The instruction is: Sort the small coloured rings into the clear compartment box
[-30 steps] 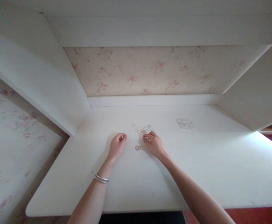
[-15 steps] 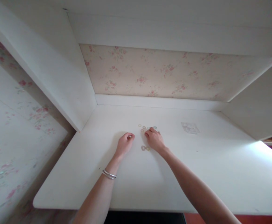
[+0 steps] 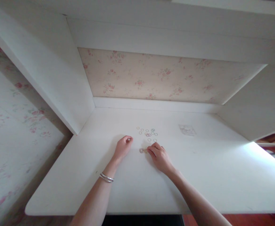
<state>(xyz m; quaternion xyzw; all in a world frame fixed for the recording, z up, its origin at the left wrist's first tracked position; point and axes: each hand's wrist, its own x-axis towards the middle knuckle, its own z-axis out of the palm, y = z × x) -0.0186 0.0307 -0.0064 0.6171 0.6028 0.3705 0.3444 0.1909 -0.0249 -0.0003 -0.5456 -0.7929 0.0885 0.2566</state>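
Two small rings (image 3: 143,150) are touched at the table's (image 3: 222,175) middle by the fingertips of the right hand (image 3: 159,155), its grip unclear, the left hand (image 3: 123,147) is curled shut beside them, and a cluster of rings (image 3: 147,133) is left toward the back edge.

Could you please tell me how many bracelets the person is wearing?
2: thin silver metal bracelets lie side by side, touching, on the left wrist, behind the left hand. The right wrist by the right hand is bare. None appears hidden.
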